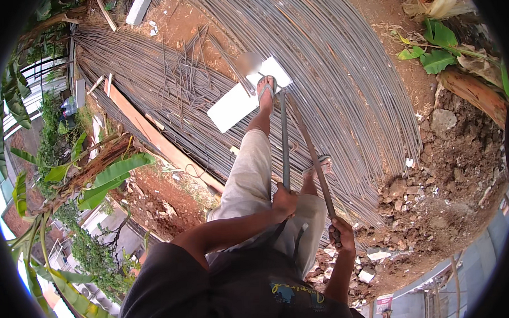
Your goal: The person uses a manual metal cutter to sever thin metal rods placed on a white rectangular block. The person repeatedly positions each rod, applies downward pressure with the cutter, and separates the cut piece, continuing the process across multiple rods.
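My left hand is closed around the end of one long metal handle of what looks like a bolt cutter. My right hand grips the lower end of its other handle, which slants down to the right. The handles spread apart toward me and come together at the far end, by my left foot; the jaws there are too small to make out. That sandalled foot rests on a white board lying across steel rebar. My right foot stands on the bars.
More rebar fans out at the far left, with short loose pieces on top. A long wooden plank runs along the left. Rubble and soil lie at the right. Banana plants grow at the left.
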The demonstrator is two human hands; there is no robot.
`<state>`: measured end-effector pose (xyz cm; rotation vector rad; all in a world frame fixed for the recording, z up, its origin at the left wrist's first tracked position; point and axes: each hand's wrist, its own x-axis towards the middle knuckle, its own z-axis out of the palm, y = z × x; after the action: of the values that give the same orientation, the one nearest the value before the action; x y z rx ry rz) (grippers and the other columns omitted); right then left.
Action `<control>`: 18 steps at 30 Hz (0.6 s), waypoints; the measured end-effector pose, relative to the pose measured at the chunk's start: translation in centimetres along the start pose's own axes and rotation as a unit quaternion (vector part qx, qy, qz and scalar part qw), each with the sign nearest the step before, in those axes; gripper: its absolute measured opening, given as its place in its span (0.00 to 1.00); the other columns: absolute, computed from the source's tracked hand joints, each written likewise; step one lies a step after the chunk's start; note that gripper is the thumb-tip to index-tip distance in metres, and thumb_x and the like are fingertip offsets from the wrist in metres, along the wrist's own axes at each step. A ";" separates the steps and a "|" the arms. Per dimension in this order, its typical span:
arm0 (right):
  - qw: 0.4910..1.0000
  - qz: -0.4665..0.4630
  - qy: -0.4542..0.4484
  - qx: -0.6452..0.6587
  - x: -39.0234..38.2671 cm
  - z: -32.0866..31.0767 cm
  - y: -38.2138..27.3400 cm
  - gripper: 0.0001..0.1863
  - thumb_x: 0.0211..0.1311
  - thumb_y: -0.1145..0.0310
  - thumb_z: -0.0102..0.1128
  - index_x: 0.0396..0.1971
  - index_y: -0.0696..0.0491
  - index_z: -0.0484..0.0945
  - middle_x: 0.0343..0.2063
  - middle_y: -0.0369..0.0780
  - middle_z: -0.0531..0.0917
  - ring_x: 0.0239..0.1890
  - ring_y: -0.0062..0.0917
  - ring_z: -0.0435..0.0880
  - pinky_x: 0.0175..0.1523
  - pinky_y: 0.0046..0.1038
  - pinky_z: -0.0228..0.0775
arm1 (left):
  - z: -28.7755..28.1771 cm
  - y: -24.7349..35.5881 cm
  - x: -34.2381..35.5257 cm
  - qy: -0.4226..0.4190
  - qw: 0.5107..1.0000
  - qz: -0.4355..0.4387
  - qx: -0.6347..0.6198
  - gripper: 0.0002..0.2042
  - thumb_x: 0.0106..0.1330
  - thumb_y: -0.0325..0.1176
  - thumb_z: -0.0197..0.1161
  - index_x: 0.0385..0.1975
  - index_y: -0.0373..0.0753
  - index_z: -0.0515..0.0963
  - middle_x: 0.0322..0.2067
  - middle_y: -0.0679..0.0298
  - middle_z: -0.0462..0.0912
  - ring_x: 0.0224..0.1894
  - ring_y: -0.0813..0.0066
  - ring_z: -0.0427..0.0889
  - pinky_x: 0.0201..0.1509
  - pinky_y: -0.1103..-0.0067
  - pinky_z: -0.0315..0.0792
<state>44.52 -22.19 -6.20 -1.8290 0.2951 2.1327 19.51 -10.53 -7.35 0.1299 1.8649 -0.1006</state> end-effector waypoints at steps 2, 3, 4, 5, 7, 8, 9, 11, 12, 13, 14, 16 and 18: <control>1.000 0.001 -0.005 -0.021 0.5 -0.6 -1.5 0.18 0.73 0.62 0.62 0.53 0.60 0.79 0.23 0.36 0.79 0.12 0.19 0.75 0.13 0.22 0.63 | -0.3 1.5 0.8 -0.018 0.999 -0.017 -0.040 0.17 0.75 0.37 0.59 0.49 0.31 0.64 0.23 0.49 0.81 0.13 0.59 0.80 0.13 0.64 0.74; 0.999 0.009 -0.002 -0.036 -0.2 -0.6 -2.2 0.18 0.74 0.62 0.62 0.52 0.60 0.79 0.23 0.37 0.79 0.12 0.19 0.75 0.13 0.22 0.64 | 0.5 3.4 0.6 -0.029 0.997 -0.035 -0.070 0.17 0.76 0.39 0.58 0.49 0.32 0.64 0.24 0.49 0.81 0.13 0.59 0.80 0.13 0.64 0.74; 0.999 0.008 0.001 -0.036 -0.5 -0.5 -2.9 0.19 0.74 0.62 0.61 0.54 0.61 0.78 0.23 0.37 0.79 0.11 0.19 0.75 0.13 0.21 0.64 | 0.3 4.4 -0.1 -0.036 0.996 -0.025 -0.077 0.17 0.77 0.40 0.57 0.50 0.32 0.63 0.24 0.48 0.81 0.13 0.59 0.80 0.13 0.64 0.73; 0.999 0.009 0.008 -0.040 -0.8 -0.1 -3.8 0.19 0.74 0.62 0.62 0.55 0.61 0.77 0.23 0.37 0.79 0.12 0.19 0.75 0.13 0.21 0.63 | 0.1 5.1 -1.2 -0.040 0.996 -0.018 -0.083 0.17 0.78 0.41 0.56 0.51 0.33 0.62 0.25 0.48 0.82 0.14 0.59 0.81 0.13 0.64 0.73; 0.999 0.013 0.024 -0.029 -1.8 1.7 -5.2 0.11 0.75 0.63 0.61 0.45 0.57 0.76 0.21 0.36 0.78 0.09 0.18 0.71 0.13 0.19 0.63 | -0.4 4.4 -0.9 -0.049 0.991 -0.024 -0.120 0.17 0.78 0.40 0.56 0.52 0.34 0.62 0.26 0.48 0.82 0.14 0.59 0.81 0.13 0.65 0.73; 0.999 0.030 0.026 -0.033 -2.2 2.4 -5.2 0.11 0.75 0.63 0.62 0.43 0.56 0.76 0.22 0.36 0.78 0.10 0.19 0.72 0.13 0.19 0.63 | -0.7 4.8 -0.8 -0.043 0.991 -0.014 -0.128 0.17 0.77 0.38 0.55 0.53 0.34 0.62 0.26 0.48 0.82 0.15 0.59 0.81 0.14 0.65 0.73; 0.999 0.019 0.020 -0.034 -2.2 2.4 -4.5 0.11 0.75 0.62 0.62 0.42 0.55 0.76 0.22 0.36 0.78 0.10 0.19 0.72 0.12 0.20 0.63 | -0.8 5.1 -0.5 -0.038 0.990 -0.005 -0.139 0.16 0.75 0.36 0.55 0.55 0.34 0.62 0.27 0.48 0.82 0.16 0.58 0.82 0.15 0.64 0.74; 0.999 0.010 0.006 -0.041 -1.9 1.5 -4.0 0.18 0.73 0.62 0.63 0.52 0.59 0.76 0.23 0.37 0.79 0.12 0.19 0.74 0.14 0.20 0.63 | -0.2 4.7 0.5 -0.016 0.989 0.033 -0.141 0.17 0.73 0.32 0.53 0.57 0.34 0.61 0.27 0.48 0.81 0.17 0.57 0.82 0.17 0.64 0.74; 0.999 0.016 0.007 -0.047 -2.0 1.2 -4.5 0.18 0.73 0.62 0.63 0.53 0.59 0.76 0.23 0.37 0.79 0.12 0.19 0.74 0.14 0.20 0.63 | 0.3 4.6 0.6 -0.008 0.990 0.046 -0.135 0.18 0.72 0.30 0.53 0.58 0.32 0.60 0.28 0.47 0.81 0.17 0.56 0.82 0.17 0.63 0.75; 0.998 0.021 0.007 -0.053 -1.7 1.0 -5.0 0.18 0.73 0.61 0.63 0.53 0.59 0.76 0.23 0.37 0.79 0.12 0.19 0.74 0.14 0.20 0.63 | 0.7 4.2 0.7 0.001 0.990 0.058 -0.127 0.20 0.70 0.29 0.53 0.59 0.31 0.60 0.28 0.46 0.82 0.17 0.55 0.82 0.18 0.63 0.76; 0.998 0.026 0.007 -0.056 -1.8 0.8 -5.2 0.18 0.73 0.61 0.63 0.53 0.58 0.76 0.23 0.37 0.80 0.12 0.19 0.74 0.14 0.20 0.63 | 1.2 2.9 0.2 0.007 0.991 0.063 -0.115 0.21 0.69 0.28 0.54 0.60 0.30 0.59 0.29 0.45 0.82 0.17 0.54 0.82 0.19 0.63 0.76; 0.998 0.018 0.009 -0.066 -2.0 -0.6 -5.0 0.19 0.73 0.61 0.63 0.54 0.58 0.76 0.23 0.37 0.80 0.12 0.19 0.74 0.14 0.20 0.63 | 2.8 1.2 0.6 0.010 0.994 0.059 -0.093 0.13 0.74 0.31 0.54 0.50 0.31 0.62 0.26 0.45 0.82 0.16 0.56 0.83 0.15 0.64 0.77; 0.998 0.001 0.002 -0.065 -1.8 1.0 -5.0 0.18 0.72 0.61 0.64 0.53 0.57 0.76 0.23 0.36 0.80 0.12 0.19 0.74 0.13 0.19 0.63 | 3.2 0.0 1.6 0.018 0.993 0.066 -0.096 0.39 0.62 0.26 0.60 0.70 0.19 0.49 0.33 0.44 0.84 0.33 0.46 0.86 0.37 0.60 0.81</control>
<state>45.69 -17.41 -4.03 -1.9037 0.1622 2.1956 22.03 -10.90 -9.80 0.1216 1.8858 0.1739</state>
